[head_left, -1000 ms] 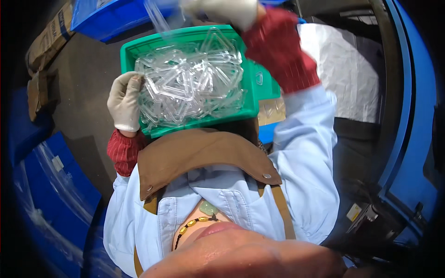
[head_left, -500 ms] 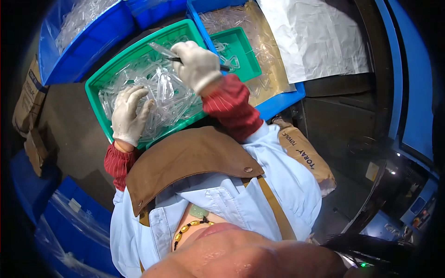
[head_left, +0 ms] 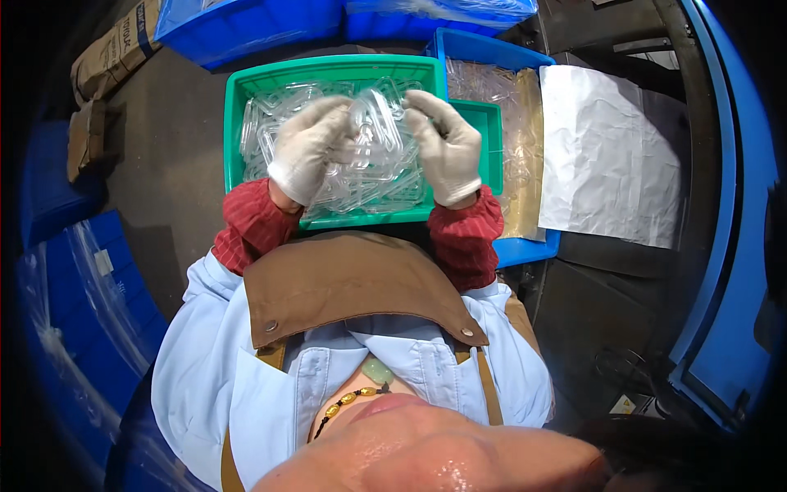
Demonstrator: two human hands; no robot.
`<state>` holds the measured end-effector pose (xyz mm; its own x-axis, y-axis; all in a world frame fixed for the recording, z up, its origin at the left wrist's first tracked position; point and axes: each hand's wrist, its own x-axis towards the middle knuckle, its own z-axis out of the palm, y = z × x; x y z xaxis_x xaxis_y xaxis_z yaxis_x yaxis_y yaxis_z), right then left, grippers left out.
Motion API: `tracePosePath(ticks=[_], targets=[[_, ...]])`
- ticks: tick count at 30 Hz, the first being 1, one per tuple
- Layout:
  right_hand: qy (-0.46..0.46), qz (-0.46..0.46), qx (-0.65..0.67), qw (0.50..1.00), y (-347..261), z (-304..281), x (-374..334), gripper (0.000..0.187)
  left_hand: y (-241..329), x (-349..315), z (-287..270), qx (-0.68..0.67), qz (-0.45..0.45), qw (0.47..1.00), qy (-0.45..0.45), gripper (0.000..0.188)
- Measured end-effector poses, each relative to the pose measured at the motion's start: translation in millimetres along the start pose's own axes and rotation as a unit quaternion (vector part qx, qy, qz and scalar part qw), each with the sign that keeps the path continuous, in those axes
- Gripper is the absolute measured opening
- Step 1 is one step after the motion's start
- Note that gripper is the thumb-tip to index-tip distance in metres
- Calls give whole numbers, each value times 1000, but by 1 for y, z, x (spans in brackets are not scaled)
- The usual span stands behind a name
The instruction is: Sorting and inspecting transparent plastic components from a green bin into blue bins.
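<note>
The clear triangular piece you are working on is up between your hands, above the green bin and apart from its near rim. It looks tilted, with its outline partly lost in blur. Your left hand, in a white glove, is at the piece's left side, its fingers curled in; they seem to pinch the edge, but blur keeps me from telling whether they have closed on it. Your right hand, gloved too, is at the other side, with thumb and forefinger slightly bent and a little parted near the edge; I cannot tell if they touch it.

My reading is that you are in the middle of handling this one piece with both hands (checking or tidying it, perhaps). The next move calls for a light, sure pinch on one edge before the other hand lets go, since thin, slick plastic could slip or snag.

Below lies a tangled heap of clear pieces, filling much of the green bin. Just beyond your right hand, a small green tray sits in a blue bin, beside a brown liner. Farther right lies a creased white sheet.
</note>
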<state>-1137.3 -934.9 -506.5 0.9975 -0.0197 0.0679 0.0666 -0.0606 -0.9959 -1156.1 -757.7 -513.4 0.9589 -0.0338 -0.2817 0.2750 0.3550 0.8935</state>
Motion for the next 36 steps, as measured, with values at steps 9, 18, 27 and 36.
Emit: tracePosePath(ticks=[9,18,27,36], targets=[[-72,155,44,984,-13,10,-15,25,-8,-3,-5,24,104,990,96,26],[19,6,21,1000,6,35,-25,31,-21,-2,-15,-112,41,992,32,24],[48,-29,58,997,8,47,-31,19,-18,-9,-1,-223,-1,971,84,26],[-54,-194,-106,974,2,32,-19,29,1,-15,-6,-195,-116,968,110,29]])
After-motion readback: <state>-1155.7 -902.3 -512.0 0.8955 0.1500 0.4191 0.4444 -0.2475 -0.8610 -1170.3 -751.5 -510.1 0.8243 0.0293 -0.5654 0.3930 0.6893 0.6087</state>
